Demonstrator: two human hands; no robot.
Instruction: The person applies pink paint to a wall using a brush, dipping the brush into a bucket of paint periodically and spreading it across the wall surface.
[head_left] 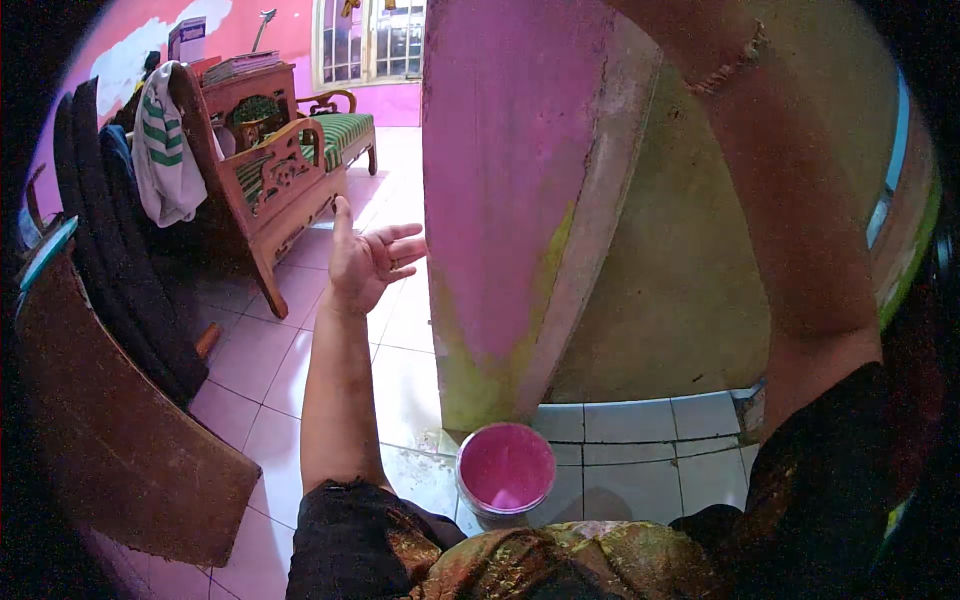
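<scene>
Above the pale tiled floor, a wall end coated pink and yellow-green fills the upper centre of the frame, with a carved wooden bench at upper left. The raised right arm leaves through the top edge, so I cannot tell the right hand's state, while a bucket of pink paint stands at lower centre. Left of centre, the empty left hand has its fingers spread beside the wall end's edge, contact unclear.
</scene>
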